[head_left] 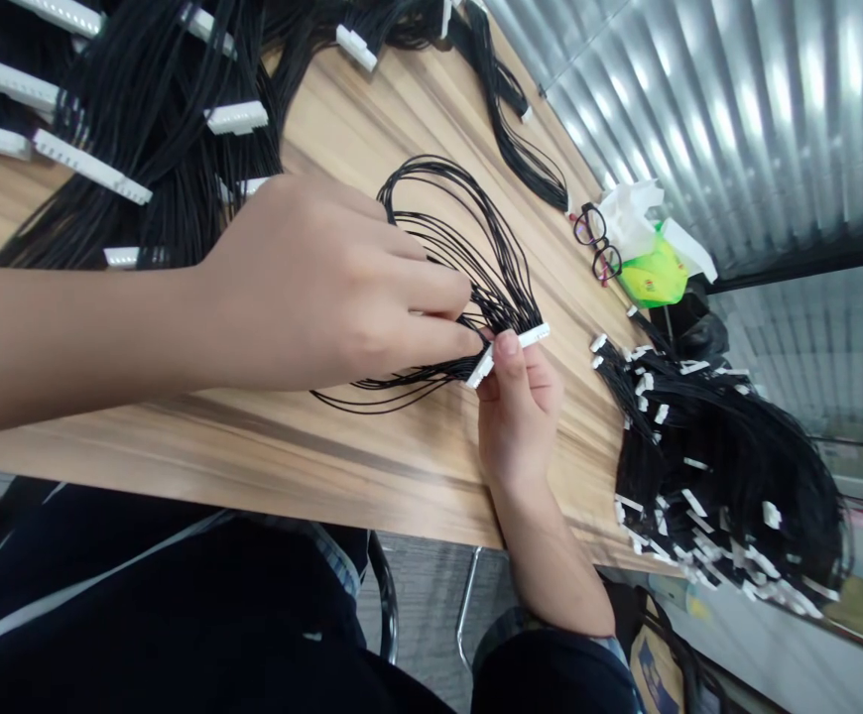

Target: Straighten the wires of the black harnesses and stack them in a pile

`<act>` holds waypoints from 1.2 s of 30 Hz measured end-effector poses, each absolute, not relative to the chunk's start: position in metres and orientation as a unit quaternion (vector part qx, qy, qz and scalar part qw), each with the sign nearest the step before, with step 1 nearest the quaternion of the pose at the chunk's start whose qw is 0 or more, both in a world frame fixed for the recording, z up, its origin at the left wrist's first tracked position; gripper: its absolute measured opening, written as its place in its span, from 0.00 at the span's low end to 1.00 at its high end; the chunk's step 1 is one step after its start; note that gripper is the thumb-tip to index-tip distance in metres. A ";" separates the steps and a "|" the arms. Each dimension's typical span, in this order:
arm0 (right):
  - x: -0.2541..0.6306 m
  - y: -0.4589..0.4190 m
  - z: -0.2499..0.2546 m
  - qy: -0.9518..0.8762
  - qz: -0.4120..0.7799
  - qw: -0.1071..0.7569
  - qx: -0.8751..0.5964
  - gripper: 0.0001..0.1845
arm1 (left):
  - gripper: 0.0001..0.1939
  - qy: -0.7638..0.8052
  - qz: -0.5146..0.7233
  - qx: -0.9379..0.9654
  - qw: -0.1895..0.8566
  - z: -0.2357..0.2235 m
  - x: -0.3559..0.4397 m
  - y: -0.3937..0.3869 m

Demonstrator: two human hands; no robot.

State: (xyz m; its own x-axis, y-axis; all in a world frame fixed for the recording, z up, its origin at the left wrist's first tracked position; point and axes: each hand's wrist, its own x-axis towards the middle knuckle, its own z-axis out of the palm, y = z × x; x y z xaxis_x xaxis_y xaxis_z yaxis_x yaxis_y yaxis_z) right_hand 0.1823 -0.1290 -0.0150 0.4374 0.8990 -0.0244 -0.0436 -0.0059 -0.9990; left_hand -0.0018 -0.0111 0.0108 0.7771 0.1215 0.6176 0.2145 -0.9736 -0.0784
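Between my hands is a looped wire harness, a bundle of thin black wires (476, 228) with white connectors at its ends. My right hand (517, 416) pinches two of these, a white connector (536, 335) pointing right and another white connector (480, 367) angled down to the left, under its thumb. From the left, my left hand (334, 283) reaches over the wires, its fingers curled round them. Its index fingertip lies close beside the connectors. The left thumb and whatever is under the palm are hidden.
A large pile of black harnesses (179, 89) with white connectors lies at the upper left. At the right is another heap of harnesses (729, 466). Glasses (596, 243) and a green and white packet (655, 273) lie by the corrugated metal wall (736, 99). The wooden table (290, 456) ends near my lap.
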 end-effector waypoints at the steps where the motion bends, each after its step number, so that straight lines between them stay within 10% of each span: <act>1: 0.182 -0.129 -0.015 -0.360 0.392 0.606 -0.591 0.14 | 0.30 -0.098 -0.305 -0.945 0.065 0.011 -0.002 -0.011; 15: 0.180 -0.130 -0.017 -0.366 0.394 0.568 -0.624 0.17 | 0.25 -0.095 -0.212 -0.972 0.021 0.023 0.003 -0.013; 36: 0.193 -0.120 -0.023 -0.349 0.373 0.595 -0.620 0.13 | 0.13 0.018 -0.386 -0.922 0.017 0.001 -0.002 -0.036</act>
